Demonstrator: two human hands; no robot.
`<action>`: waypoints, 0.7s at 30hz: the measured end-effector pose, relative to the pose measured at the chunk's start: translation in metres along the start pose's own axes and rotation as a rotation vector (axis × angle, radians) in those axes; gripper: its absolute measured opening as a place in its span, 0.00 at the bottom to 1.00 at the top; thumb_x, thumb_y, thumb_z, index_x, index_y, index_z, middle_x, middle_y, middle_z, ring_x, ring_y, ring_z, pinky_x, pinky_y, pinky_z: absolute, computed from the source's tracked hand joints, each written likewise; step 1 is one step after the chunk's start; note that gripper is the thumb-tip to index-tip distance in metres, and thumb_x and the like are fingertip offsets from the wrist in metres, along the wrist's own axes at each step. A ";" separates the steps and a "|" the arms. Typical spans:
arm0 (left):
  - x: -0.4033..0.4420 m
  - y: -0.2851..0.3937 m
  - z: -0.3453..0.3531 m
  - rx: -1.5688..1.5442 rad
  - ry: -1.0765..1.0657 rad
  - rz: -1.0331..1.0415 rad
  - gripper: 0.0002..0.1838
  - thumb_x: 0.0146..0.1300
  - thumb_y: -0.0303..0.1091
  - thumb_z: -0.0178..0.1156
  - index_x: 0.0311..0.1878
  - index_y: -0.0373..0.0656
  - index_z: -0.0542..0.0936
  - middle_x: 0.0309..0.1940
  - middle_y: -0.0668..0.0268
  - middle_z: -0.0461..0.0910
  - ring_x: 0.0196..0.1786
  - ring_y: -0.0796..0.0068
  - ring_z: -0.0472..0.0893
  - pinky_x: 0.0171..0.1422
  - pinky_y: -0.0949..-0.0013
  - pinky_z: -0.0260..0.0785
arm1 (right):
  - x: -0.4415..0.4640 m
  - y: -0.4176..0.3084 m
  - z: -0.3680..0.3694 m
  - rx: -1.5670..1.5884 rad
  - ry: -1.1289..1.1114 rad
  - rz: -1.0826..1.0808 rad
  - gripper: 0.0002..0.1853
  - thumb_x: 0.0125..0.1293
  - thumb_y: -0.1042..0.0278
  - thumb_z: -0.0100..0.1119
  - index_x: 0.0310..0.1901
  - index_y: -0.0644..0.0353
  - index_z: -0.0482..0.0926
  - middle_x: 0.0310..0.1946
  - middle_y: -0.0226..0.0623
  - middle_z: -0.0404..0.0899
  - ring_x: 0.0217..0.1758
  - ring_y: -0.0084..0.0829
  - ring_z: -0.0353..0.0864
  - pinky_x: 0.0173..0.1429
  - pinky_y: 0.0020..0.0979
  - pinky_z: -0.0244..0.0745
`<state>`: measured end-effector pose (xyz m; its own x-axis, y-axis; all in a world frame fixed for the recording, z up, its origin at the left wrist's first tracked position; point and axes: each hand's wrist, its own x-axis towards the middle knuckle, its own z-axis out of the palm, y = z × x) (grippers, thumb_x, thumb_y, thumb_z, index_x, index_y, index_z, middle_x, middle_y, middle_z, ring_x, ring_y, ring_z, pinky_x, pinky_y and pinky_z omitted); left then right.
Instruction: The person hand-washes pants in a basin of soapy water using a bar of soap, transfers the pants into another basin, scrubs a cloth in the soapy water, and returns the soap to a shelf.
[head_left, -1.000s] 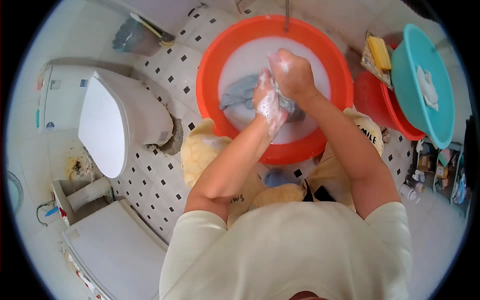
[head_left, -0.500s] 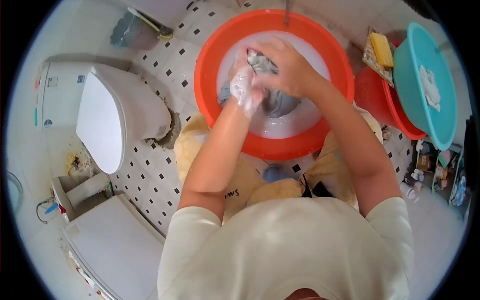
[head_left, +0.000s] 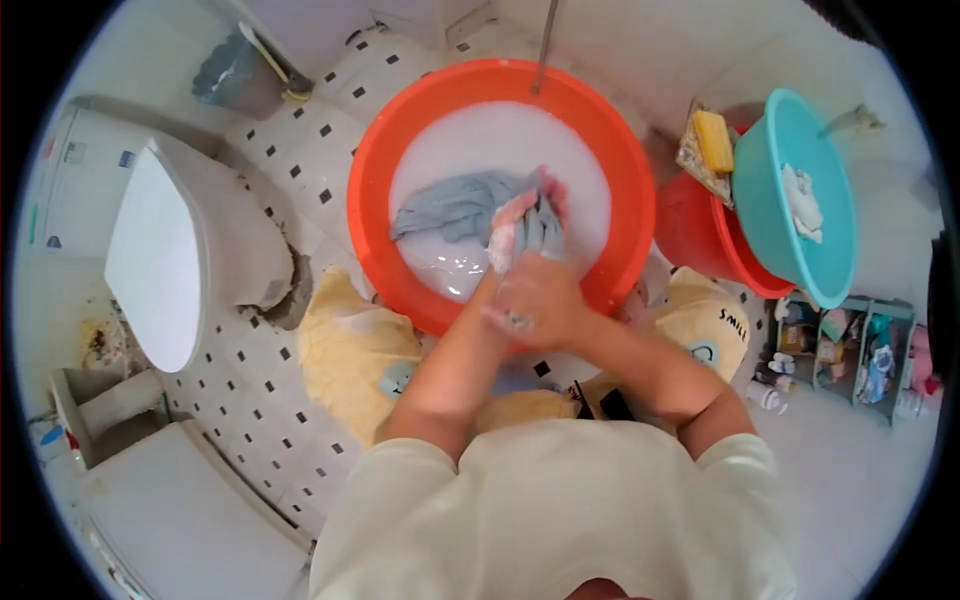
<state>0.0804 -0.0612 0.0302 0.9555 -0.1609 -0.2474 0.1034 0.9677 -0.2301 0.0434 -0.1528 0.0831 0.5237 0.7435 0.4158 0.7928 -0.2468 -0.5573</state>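
In the orange-red basin (head_left: pixel 375 270), a grey garment (head_left: pixel 460 200) lies partly sunk in cloudy, soapy water. My left hand (head_left: pixel 512 220), streaked with foam, is closed around a bunched part of it near the basin's middle. Folds of the cloth cover some of its fingers. Just nearer to me, over the basin's front rim and beside my left wrist, my right hand (head_left: pixel 543 300) is closed on the end of the same garment. A small greyish bit of it shows at the fingers, though motion blurs this hand.
At right, a teal basin (head_left: pixel 835 200) holding a white cloth (head_left: pixel 802 205) leans on a red bucket (head_left: pixel 690 230). A yellow soap bar (head_left: pixel 713 140) rests beside it on a washboard-like piece. A toilet (head_left: pixel 160 260) stands left; a shelf rack (head_left: pixel 850 350) sits lower right.
My right hand has moved from the basin's middle back towards me, over the front rim. More of the garment is spread to the left in the water. The camera view has shifted.
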 end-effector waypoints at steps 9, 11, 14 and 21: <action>-0.003 -0.020 -0.017 0.266 0.326 0.123 0.09 0.65 0.35 0.46 0.41 0.44 0.73 0.39 0.62 0.75 0.41 0.69 0.76 0.47 0.65 0.71 | 0.055 0.094 0.007 0.023 0.239 0.777 0.17 0.57 0.53 0.53 0.24 0.60 0.78 0.24 0.48 0.78 0.29 0.45 0.78 0.34 0.42 0.71; -0.020 -0.002 0.027 0.001 0.218 0.055 0.08 0.62 0.34 0.51 0.40 0.43 0.75 0.36 0.63 0.75 0.41 0.71 0.76 0.47 0.69 0.70 | 0.043 0.064 0.022 -0.029 0.202 0.582 0.14 0.58 0.57 0.53 0.26 0.60 0.77 0.25 0.45 0.78 0.30 0.40 0.77 0.36 0.39 0.70; -0.013 0.001 -0.006 0.694 -0.067 0.453 0.07 0.62 0.32 0.51 0.41 0.42 0.74 0.36 0.64 0.75 0.41 0.73 0.76 0.48 0.70 0.69 | 0.029 0.059 0.035 -0.131 0.221 0.185 0.07 0.61 0.70 0.50 0.33 0.62 0.76 0.28 0.37 0.77 0.32 0.25 0.75 0.44 0.27 0.69; -0.009 0.012 0.012 0.266 -0.176 0.157 0.19 0.63 0.28 0.49 0.57 0.38 0.66 0.52 0.62 0.71 0.55 0.69 0.70 0.60 0.65 0.63 | 0.008 0.108 -0.023 1.202 0.172 1.095 0.18 0.63 0.62 0.49 0.53 0.58 0.66 0.47 0.38 0.72 0.48 0.34 0.74 0.46 0.35 0.74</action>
<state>0.0759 -0.0460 0.0408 0.9960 0.0071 -0.0890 -0.0021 0.9984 0.0564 0.1404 -0.1876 0.0431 0.7319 0.4549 -0.5074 -0.6009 0.0797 -0.7953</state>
